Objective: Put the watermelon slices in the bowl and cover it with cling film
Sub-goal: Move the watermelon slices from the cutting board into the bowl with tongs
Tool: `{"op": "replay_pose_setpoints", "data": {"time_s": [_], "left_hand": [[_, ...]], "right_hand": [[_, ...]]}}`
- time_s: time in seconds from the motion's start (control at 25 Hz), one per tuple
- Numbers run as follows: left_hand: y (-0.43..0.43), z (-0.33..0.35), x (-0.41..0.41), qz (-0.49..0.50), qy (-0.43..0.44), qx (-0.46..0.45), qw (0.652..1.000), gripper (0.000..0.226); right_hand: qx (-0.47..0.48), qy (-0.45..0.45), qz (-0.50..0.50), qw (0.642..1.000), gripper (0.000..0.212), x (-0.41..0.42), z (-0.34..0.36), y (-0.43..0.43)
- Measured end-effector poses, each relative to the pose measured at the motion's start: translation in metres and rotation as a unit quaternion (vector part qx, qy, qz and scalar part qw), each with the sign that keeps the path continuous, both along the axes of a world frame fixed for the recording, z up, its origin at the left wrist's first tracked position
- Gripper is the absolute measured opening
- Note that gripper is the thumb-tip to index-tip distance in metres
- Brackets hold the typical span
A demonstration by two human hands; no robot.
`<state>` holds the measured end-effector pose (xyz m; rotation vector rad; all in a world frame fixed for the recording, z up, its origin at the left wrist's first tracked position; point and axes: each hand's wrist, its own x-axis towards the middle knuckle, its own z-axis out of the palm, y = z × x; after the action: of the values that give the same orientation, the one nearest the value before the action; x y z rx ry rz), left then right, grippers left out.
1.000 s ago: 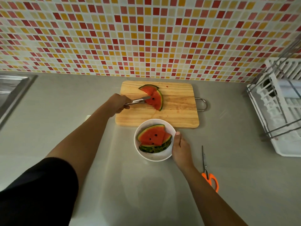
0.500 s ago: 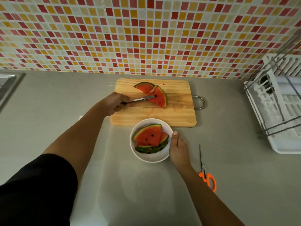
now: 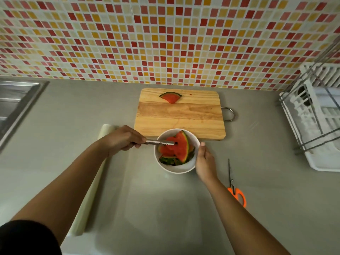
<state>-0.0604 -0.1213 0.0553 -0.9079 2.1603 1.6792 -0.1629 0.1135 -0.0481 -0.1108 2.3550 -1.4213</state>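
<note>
Mosaic tile wall (image 3: 165, 37) in red, orange, yellow and white fills the back, with a grey matte countertop (image 3: 165, 208) below it. A steel sink (image 3: 16, 100) is at the left edge and a white plastic dish rack with a wire frame (image 3: 316, 122) at the right edge. The rectangular pale wooden cutting board (image 3: 180, 116) sits close to the wall, metal loop handle on its right end. A long pale cling film roll (image 3: 81, 222) lies on the counter left of centre, partly under the left forearm.

Left hand (image 3: 123, 138) has its fingers clenched round the handles of the serrated metal tongs (image 3: 160, 143). Right hand (image 3: 205, 161) holds the right wall of the round white bowl (image 3: 176, 169), thumb tip at the rim. The bowl is at the board's near edge; touching or overlapping, can't tell.

Orange-handled scissors (image 3: 232, 181) lie flat on the counter, just right of the right forearm.

Watermelon slices (image 3: 182, 148) — several red wedges with green rind are in the bowl, and one leans upright toward the far right. The tong tips are on that one; can't tell whether they clamp it. One small watermelon wedge (image 3: 170, 97) lies at the board's far edge, rind toward the wall.
</note>
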Motion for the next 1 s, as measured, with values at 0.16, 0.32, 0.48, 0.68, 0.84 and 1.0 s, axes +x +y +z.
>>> {"op": "replay_pose_setpoints", "data": {"time_s": [0.16, 0.32, 0.48, 0.68, 0.84, 1.0], "left_hand": [[0.008, 0.019, -0.002, -0.075, -0.02, -0.243, 0.967, 0.018], [0.016, 0.037, 0.008, -0.153, 0.053, -0.395, 0.905, 0.024], [0.045, 0.03, -0.006, -0.098, 0.062, -0.417, 0.902, 0.027], [0.066, 0.015, -0.035, -0.118, -0.033, -0.425, 0.897, 0.04], [0.059, 0.021, -0.048, -0.222, -0.005, -0.468, 0.855, 0.04], [0.044, 0.027, -0.056, -0.313, 0.02, -0.453, 0.834, 0.035]], "right_hand": [[0.003, -0.006, 0.013, 1.0, 0.052, -0.002, -0.002, 0.0], [-0.011, -0.003, 0.01, 1.0, 0.049, -0.001, 0.0, 0.0], [-0.017, -0.001, 0.012, 1.0, 0.045, 0.0, 0.002, -0.001], [-0.014, 0.008, 0.009, 1.0, 0.043, -0.001, 0.002, -0.001], [-0.015, 0.004, 0.007, 1.0, 0.047, -0.001, 0.0, -0.001], [-0.023, 0.001, -0.003, 1.0, 0.051, -0.002, 0.0, -0.002]]}}
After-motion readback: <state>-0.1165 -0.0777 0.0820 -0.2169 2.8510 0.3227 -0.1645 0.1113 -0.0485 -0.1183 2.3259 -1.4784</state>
